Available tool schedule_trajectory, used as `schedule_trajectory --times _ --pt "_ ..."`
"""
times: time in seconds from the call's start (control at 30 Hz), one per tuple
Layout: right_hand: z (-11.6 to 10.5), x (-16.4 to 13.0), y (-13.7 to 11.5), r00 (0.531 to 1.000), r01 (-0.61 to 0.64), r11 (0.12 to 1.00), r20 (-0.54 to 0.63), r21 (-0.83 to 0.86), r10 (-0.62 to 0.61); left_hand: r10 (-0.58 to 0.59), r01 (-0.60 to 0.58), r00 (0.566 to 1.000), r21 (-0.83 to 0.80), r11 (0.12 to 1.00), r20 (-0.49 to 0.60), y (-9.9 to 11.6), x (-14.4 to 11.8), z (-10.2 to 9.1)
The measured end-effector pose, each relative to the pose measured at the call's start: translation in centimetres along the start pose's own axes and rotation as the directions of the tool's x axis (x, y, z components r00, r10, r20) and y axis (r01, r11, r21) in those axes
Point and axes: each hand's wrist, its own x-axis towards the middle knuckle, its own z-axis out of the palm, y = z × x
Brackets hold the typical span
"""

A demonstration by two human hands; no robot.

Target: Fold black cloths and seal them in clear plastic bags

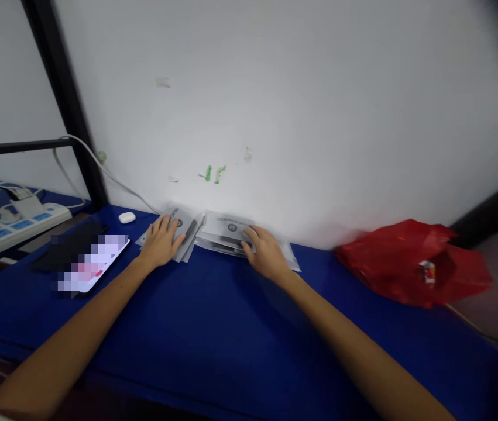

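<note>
Blue table (213,327): fingers (167,225) flat on packets (226,231)

We see a matt blue cloth (213,316), smooth and faintly napped, over the table. The packets (226,231) under the left hand (161,241) and right hand (266,252) look like clear, glossy plastic film over grey printed card. The red bag (402,263) is thin, crinkled plastic with a slight sheen. The phone (86,260) shows a glossy glass face. The earbud case (126,217) and the power strip (16,225) are smooth white plastic, the case shinier. The wall (301,105) is matt white paint, marked with green smears. The frame (67,105) looks like black painted metal.
</note>
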Motion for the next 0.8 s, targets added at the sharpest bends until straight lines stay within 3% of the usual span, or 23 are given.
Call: schedule_trajectory --times 0.17,0.27,0.37,0.5,0.8 --pt "-2.1 -5.5 1.9 0.995 -0.066 0.997 0.073 0.047 0.063 0.139 -0.141 0.988 -0.03 0.99 -0.07 5.0 -1.7 -1.0" --pt "-3.3 -7.9 1.5 0.971 -0.13 0.99 0.208 0.058 0.116 0.231 -0.225 0.972 -0.139 0.964 0.032 8.6 -3.4 -1.4" --pt "-3.9 -9.8 0.7 0.925 -0.201 0.978 0.34 0.062 0.168 0.279 -0.236 0.947 -0.243 0.941 0.16 10.9 -5.2 -1.4" --pt "-3.8 -11.5 -0.1 0.901 -0.261 0.963 0.375 0.065 0.219 0.261 -0.198 0.94 -0.271 0.942 0.222 11.9 -7.0 -0.8" --pt "-3.3 -12.1 -0.8 0.9 -0.359 0.929 0.296 0.093 0.319 0.205 -0.165 0.964 -0.225 0.96 0.17 11.6 -8.1 -1.3"
